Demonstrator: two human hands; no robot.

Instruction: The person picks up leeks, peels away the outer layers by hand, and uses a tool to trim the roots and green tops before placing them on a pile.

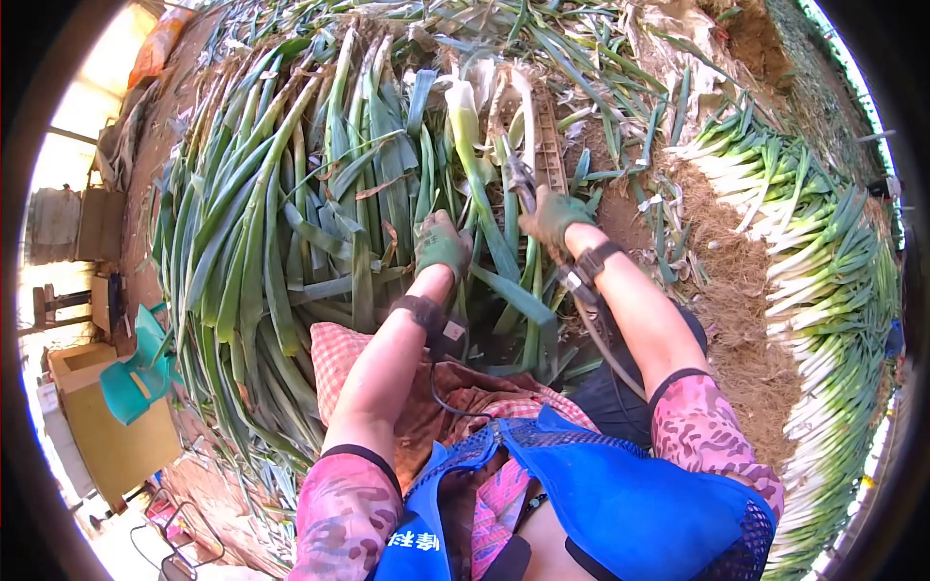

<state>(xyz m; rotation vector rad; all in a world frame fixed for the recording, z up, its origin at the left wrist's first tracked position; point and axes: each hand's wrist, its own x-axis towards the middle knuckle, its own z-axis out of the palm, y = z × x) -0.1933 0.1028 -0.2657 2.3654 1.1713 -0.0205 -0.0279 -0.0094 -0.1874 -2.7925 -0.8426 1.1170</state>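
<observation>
My right hand (559, 217), in a green glove, is closed around a grey metal air blow gun (521, 182) with a hose (605, 351) trailing back under my forearm. My left hand (442, 244), also gloved in green, has its fingers curled among long green leaves; what lies inside them is hidden. Between and ahead of my hands is a leek (464, 121) with a pale stripped shank, its leaves running back toward me. A second pale leek (526, 111) lies just right of it. A large heap of untrimmed leeks (252, 203) spreads to my left.
A long row of cleaned leeks (809, 290) lines the right side, beside a strip of dry root trimmings (736, 320). A brown slatted plastic piece (548, 145) lies ahead. Checked cloth (339, 363) covers my lap. At far left stand a teal chair (140, 378) and a wooden box (116, 421).
</observation>
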